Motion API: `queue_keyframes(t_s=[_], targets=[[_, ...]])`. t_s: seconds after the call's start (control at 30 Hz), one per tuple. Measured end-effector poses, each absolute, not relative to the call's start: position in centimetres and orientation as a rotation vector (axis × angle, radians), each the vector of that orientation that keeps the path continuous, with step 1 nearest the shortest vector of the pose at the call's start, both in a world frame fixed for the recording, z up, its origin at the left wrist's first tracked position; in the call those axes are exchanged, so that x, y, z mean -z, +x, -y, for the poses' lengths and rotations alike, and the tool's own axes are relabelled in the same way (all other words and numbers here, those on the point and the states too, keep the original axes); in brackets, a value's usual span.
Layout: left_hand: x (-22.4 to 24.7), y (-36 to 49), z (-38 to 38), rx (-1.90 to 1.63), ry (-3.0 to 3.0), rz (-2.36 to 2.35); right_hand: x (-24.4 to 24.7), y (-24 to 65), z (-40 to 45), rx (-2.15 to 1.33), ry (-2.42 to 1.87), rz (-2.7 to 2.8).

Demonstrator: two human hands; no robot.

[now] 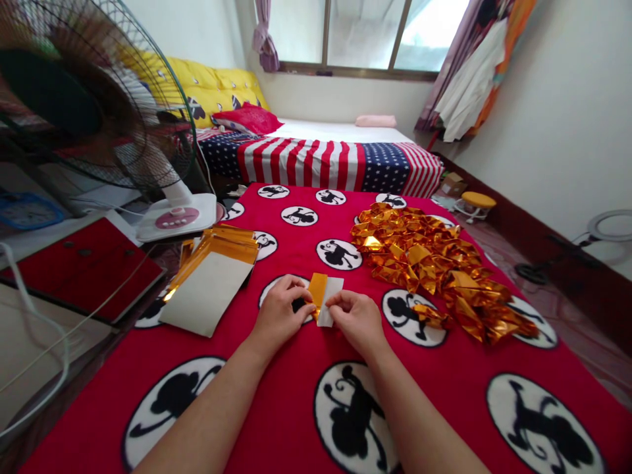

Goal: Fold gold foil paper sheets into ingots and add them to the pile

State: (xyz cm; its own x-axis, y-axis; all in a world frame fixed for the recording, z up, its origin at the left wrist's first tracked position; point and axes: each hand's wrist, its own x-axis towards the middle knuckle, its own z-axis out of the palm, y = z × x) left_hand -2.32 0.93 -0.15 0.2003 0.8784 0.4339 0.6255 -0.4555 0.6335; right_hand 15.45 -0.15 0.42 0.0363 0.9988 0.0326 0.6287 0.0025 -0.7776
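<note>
Between my hands lies a small partly folded sheet of gold foil paper [318, 289], gold on its left strip and white on its right. My left hand [283, 307] pinches its left edge between thumb and fingers. My right hand [356, 317] grips the white strip at the right edge, fingertips pressed together. A stack of flat foil sheets [206, 296], topped by one with its white side up, sits left of my left hand. To the right spreads a heap of folded gold foil pieces [419, 253], with one piece [430, 316] apart near my right hand.
A red cloth with monkey prints [276, 415] covers the table. At the left stand an electric fan [178, 210] and a dark red board [89, 263]. Beyond the table is a bed [320, 161]; a yellow-topped stool [478, 199] and a ring light [609, 225] are at the right.
</note>
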Motion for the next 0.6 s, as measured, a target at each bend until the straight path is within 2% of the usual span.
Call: queue_keyframes(t_s=[0.3, 0.37, 0.6], targets=[[0.0, -2.3, -0.5, -0.962, 2.192, -1.278, -1.0, 17.9, -0.1, -1.334, -1.270, 1.800], [-0.1, -2.4, -0.5, -0.937, 2.177, -1.304, -1.1, 18.3, 0.0, -1.262, -1.265, 1.835], [-0.1, -2.3, 0.0, -0.888, 2.183, -1.413, -1.9, 18.2, 0.1, -0.684, -1.293, 2.075]])
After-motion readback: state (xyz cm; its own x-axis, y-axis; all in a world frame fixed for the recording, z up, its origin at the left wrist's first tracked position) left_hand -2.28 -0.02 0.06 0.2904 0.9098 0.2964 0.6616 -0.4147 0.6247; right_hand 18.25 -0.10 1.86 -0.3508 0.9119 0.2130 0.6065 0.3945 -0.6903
